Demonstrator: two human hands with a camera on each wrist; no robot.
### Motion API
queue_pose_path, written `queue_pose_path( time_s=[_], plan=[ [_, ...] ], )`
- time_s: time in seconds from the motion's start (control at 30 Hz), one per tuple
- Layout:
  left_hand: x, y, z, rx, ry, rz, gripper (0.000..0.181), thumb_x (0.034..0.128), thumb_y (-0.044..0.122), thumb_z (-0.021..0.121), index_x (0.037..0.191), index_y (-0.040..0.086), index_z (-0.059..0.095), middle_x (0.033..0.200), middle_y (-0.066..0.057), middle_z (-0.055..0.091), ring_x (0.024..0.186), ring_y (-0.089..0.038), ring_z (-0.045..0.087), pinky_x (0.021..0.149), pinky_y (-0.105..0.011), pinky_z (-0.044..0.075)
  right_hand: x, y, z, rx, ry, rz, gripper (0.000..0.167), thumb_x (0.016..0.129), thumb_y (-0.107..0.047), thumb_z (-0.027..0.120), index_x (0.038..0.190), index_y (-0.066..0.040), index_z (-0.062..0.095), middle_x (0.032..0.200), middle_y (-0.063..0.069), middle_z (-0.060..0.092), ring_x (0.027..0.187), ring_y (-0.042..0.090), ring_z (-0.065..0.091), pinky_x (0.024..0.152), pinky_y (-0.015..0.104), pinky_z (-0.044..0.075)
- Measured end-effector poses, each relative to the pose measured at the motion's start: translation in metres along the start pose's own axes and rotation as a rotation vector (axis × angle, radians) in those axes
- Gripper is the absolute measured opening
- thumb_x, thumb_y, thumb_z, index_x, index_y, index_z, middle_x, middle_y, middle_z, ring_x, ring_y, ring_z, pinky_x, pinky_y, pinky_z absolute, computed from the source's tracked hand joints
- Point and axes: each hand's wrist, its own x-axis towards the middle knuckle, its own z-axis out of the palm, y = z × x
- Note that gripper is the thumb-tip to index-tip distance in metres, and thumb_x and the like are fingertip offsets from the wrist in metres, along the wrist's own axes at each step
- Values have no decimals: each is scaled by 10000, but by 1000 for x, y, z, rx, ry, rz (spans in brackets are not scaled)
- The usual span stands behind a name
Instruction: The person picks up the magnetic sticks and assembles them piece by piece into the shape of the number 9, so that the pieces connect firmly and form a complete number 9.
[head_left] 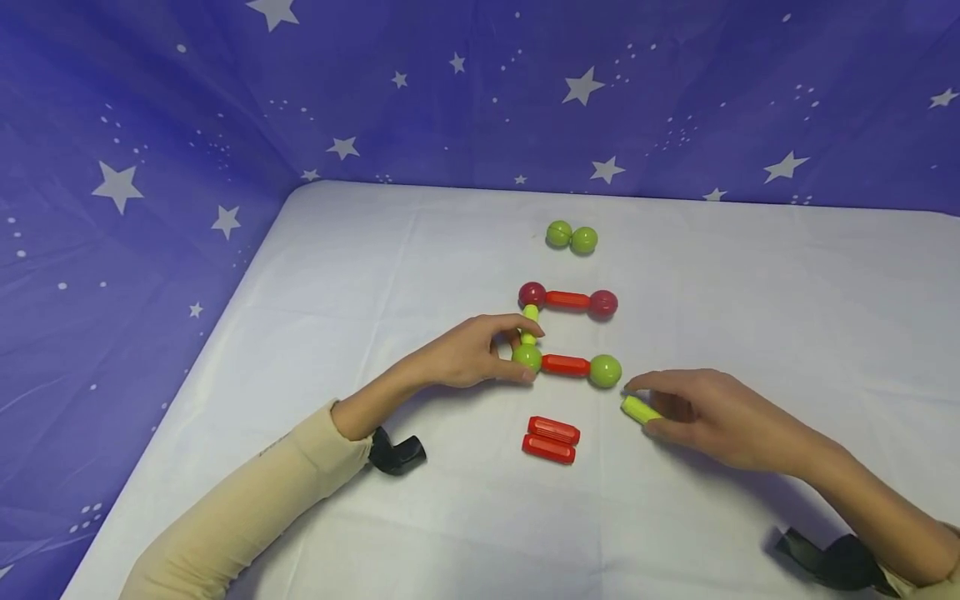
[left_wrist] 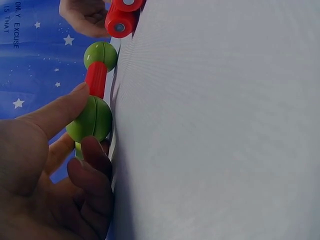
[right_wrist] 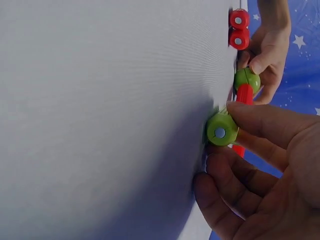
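Well inside the far table edge [head_left: 450,192], the right hand [head_left: 720,421] pinches a rod [head_left: 636,408].

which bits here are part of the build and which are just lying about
In the job:
frame of balls and sticks, held by left hand
lime stick, in right hand

Lying loose, perhaps spares:
two red sticks
two green balls

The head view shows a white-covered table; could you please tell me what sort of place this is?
Probably an indoor play or recording corner: a starry blue backdrop borders the white-covered table, which holds toy-like red rods and green balls.
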Motion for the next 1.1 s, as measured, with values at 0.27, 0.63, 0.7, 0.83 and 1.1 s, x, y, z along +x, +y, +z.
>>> queue_pose_path(
  time_s=[0.27,0.63,0.7,0.83,1.1],
  plan=[
    [-1,1,-1,1,-1,-4,524,842,250,805,1312,152,597,1059,-20,594,679,-174,517,661,-275,431,0,2,-3,-27,91,-70,393,880,-57,712,1256,-166,682,879,-141,620,730,64,532,650,254,483],
    [-1,2,-1,1,-1,-5,521,843,238,804,1312,145,597,1052,-21,594,674,-171,513,651,-267,426,14,-5,-13,-68,275,-86,337,897,-57,697,1228,-114,690,873,-85,647,722,87,565,623,263,483],
    [-1,2,-1,3,0,-2,522,843,239,804,1312,145,597,1052,-21,595,674,-171,514,652,-266,426,18,-5,-15,-52,322,-88,333,897,-64,706,1228,-104,687,863,-69,652,722,98,578,614,261,477],
    [-1,2,-1,5,-2,2,524,842,241,805,1313,143,596,1054,-22,597,678,-170,515,655,-264,428,28,-4,-18,-1,404,-104,336,891,-81,727,1224,-89,683,854,-35,659,706,117,578,616,243,459],
    [0,1,-1,-3,0,4,523,838,239,810,1306,146,598,1050,-18,597,690,-174,520,661,-268,432,51,-2,-13,74,349,-38,356,907,-86,709,1259,-67,656,932,34,691,779,187,603,685,283,495]
  ],
)
